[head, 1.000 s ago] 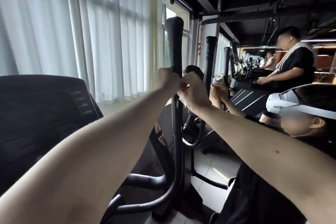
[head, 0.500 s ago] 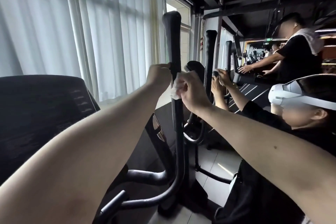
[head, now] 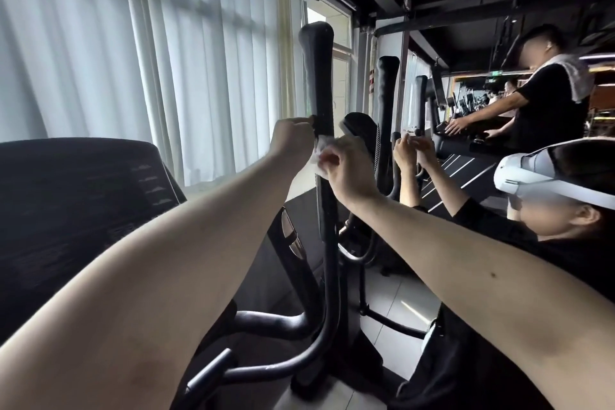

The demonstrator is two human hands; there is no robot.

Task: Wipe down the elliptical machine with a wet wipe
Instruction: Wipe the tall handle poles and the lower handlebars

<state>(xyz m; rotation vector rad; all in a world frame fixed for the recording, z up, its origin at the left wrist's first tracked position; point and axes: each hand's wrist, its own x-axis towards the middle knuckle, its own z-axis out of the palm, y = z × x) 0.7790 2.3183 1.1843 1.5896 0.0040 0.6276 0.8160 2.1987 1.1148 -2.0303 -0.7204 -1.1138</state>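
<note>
Pinching wet wipe (head: 318,157) against elliptical handle (head: 317,76) with right grip (head: 346,170), clasping handle with left grip (head: 293,140) just beside; baring more wipe than before.

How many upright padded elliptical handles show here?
3. The nearest handle stands centre frame, the second handle just right of it, the third handle farther right and back. More may be hidden.

White curtains (head: 83,60) at left — headset wearer (head: 545,206) and towel-shouldered person (head: 549,100) at right
</note>
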